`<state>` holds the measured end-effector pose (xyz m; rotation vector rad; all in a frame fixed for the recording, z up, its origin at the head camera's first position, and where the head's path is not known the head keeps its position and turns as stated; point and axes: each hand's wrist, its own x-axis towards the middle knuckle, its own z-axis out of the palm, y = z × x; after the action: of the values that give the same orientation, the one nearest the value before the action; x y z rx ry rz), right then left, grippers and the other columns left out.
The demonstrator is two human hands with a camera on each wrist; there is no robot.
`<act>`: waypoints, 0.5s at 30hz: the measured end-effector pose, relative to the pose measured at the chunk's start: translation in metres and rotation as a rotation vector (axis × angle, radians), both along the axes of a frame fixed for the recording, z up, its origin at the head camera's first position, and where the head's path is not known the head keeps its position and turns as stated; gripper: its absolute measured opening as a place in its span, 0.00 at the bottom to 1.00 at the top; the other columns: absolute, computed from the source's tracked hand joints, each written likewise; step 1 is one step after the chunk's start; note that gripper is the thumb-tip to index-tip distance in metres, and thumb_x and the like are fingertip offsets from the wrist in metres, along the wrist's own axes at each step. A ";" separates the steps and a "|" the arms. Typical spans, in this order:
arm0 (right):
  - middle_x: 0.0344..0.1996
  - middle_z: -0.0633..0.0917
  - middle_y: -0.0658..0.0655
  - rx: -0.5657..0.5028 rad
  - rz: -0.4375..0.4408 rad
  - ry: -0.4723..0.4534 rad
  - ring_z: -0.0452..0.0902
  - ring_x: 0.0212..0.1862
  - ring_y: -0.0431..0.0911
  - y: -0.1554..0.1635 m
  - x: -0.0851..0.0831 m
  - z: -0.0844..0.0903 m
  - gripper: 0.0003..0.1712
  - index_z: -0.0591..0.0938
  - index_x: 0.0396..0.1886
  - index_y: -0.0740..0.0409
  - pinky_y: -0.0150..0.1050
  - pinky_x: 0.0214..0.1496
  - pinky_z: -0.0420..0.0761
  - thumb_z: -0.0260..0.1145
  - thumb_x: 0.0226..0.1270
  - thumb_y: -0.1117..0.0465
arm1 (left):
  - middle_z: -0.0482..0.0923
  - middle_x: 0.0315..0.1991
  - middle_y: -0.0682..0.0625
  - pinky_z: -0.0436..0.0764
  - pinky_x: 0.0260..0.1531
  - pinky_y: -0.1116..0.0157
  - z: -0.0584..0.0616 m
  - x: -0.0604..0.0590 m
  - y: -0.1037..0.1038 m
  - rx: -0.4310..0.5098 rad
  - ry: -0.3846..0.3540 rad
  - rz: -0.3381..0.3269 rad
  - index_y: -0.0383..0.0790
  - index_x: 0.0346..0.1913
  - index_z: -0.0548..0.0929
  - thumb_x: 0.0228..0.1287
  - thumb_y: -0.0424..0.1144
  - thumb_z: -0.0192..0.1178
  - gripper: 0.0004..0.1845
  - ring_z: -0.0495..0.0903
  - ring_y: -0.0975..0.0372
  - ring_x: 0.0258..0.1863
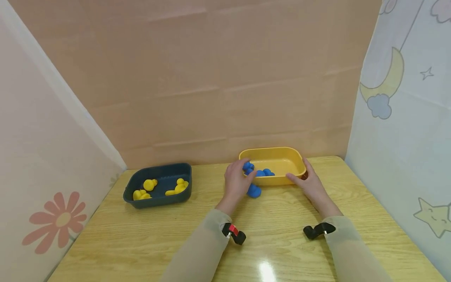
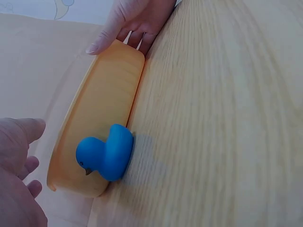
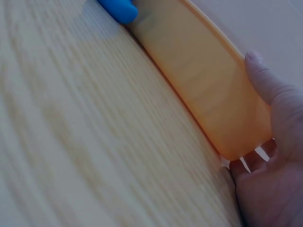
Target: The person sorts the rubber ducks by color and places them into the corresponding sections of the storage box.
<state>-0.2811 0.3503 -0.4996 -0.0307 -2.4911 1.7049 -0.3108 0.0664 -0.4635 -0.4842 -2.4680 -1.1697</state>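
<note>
A yellow plastic tray stands against the back wall, slightly right of centre. My right hand grips its right end, thumb over the near rim and fingers round the outside, as the right wrist view also shows. At the other end my left hand hovers by the rim with fingers loosely bent and thumb apart, holding nothing. A few blue rubber ducks lie inside the tray's left part, partly hidden by the front wall and left hand. Another blue rubber duck sits on the table, close against the tray's front wall.
A dark blue tray with three yellow rubber ducks stands at the back left of the wooden table. A brown-papered wall rises behind the table, and patterned cloth hangs on both sides.
</note>
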 end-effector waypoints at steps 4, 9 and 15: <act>0.90 0.44 0.66 -0.004 0.002 0.002 0.48 0.87 0.66 0.000 0.000 0.000 0.67 0.33 0.93 0.46 0.65 0.86 0.52 0.73 0.79 0.41 | 0.86 0.65 0.46 0.70 0.75 0.44 -0.001 0.008 -0.006 0.013 0.011 0.013 0.42 0.69 0.86 0.73 0.41 0.77 0.25 0.76 0.45 0.70; 0.90 0.44 0.65 -0.014 0.007 0.011 0.49 0.87 0.66 -0.001 0.001 -0.001 0.67 0.33 0.93 0.44 0.65 0.86 0.54 0.73 0.80 0.42 | 0.85 0.65 0.47 0.70 0.74 0.43 -0.004 0.017 -0.014 0.051 0.025 0.013 0.41 0.68 0.86 0.73 0.41 0.76 0.25 0.75 0.44 0.72; 0.90 0.44 0.65 -0.013 0.008 0.012 0.49 0.87 0.65 -0.001 0.002 0.000 0.66 0.32 0.93 0.42 0.65 0.86 0.53 0.73 0.80 0.42 | 0.85 0.66 0.47 0.71 0.74 0.43 -0.007 0.027 -0.022 0.087 0.031 -0.003 0.40 0.67 0.86 0.71 0.40 0.77 0.25 0.75 0.44 0.72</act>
<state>-0.2794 0.3490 -0.4993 -0.0120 -2.4749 1.7200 -0.2835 0.0448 -0.4708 -0.4777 -2.3792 -1.2555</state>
